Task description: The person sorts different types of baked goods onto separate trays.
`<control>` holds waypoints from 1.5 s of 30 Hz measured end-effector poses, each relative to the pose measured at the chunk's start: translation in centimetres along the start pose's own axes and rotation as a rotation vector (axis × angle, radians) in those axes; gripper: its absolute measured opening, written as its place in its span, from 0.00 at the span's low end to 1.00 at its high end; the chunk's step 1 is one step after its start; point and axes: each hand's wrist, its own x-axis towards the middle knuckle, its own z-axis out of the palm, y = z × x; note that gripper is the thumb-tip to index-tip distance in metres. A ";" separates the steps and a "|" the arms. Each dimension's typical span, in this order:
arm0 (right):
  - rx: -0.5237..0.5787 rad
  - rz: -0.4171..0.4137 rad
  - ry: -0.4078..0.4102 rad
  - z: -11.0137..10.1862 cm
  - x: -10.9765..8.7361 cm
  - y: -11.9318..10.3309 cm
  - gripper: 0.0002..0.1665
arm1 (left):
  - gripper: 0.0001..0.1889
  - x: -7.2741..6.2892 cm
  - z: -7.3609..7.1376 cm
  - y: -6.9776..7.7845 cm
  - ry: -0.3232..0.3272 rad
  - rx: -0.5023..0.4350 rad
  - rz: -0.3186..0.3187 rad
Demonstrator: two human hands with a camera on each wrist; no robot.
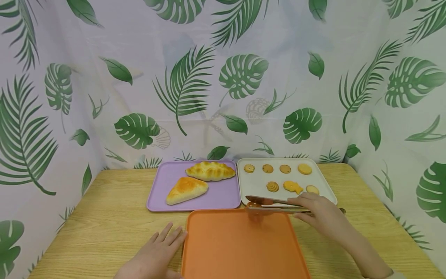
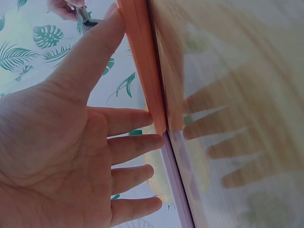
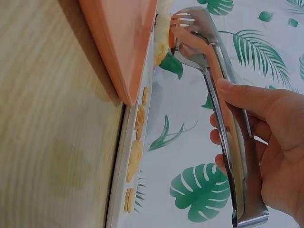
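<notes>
My right hand (image 1: 320, 213) grips a pair of metal tongs (image 3: 249, 161), with the thumb on one arm and the fingers on the other. Between the tong tips shows a small orange-brown cookie (image 1: 253, 205), partly hidden by the metal. The tongs hover over the seam where the cream tray (image 1: 251, 185) meets the orange tray (image 1: 240, 244). At the orange tray's left edge, my left hand (image 1: 156, 250) lies with fingers spread and straight. In the left wrist view its thumb touches the tray's rim, and nothing is in the palm (image 2: 52, 152).
Several cookies, among them a fish-shaped one (image 1: 292, 187), lie on the cream tray. To the left, a purple tray (image 1: 223, 197) holds a triangular bread (image 1: 187, 190) and a long ridged bread (image 1: 210, 171). A leaf-patterned cloth (image 1: 195, 147) stands behind the wooden table (image 1: 104, 217).
</notes>
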 end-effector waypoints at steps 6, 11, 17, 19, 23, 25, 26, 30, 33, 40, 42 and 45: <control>-0.029 0.070 -0.029 0.5 1.6 1.6 0.21 | 0.54 0.0 0.1 0.0 -0.014 0.004 -0.007; -0.037 0.093 -0.039 0.9 3.0 2.6 0.21 | 0.54 0.1 0.1 0.0 -0.011 0.002 -0.009; -0.053 0.132 -0.077 2.0 4.5 3.7 0.20 | 0.55 0.2 0.1 -0.1 -0.008 0.004 -0.011; -0.056 0.144 -0.084 2.4 4.9 4.0 0.20 | 0.55 0.2 0.1 -0.1 -0.007 0.006 -0.012; -0.056 0.152 -0.098 3.1 5.7 4.5 0.20 | 0.55 0.1 0.1 0.0 -0.009 0.002 -0.017; -0.050 0.158 -0.111 3.4 6.0 4.7 0.21 | 0.54 0.1 0.0 0.0 -0.010 -0.003 -0.018; -0.049 0.161 -0.118 3.6 6.2 4.8 0.21 | 0.54 0.1 0.0 0.1 -0.011 -0.006 -0.018; -0.046 0.189 -0.151 4.1 6.5 5.0 0.21 | 0.54 0.0 0.0 0.1 -0.020 -0.020 -0.019; -0.043 0.206 -0.170 4.4 6.7 5.2 0.22 | 0.54 0.0 -0.1 0.1 -0.030 -0.025 -0.020; -0.049 0.200 -0.181 4.4 6.7 5.3 0.22 | 0.55 0.0 0.0 0.2 -0.029 -0.024 -0.026; -0.051 0.194 -0.175 4.3 6.7 5.2 0.23 | 0.55 0.0 0.0 0.2 -0.028 -0.024 -0.025; -0.051 0.190 -0.167 4.0 6.5 5.0 0.23 | 0.55 0.0 -0.1 0.2 -0.029 -0.028 -0.024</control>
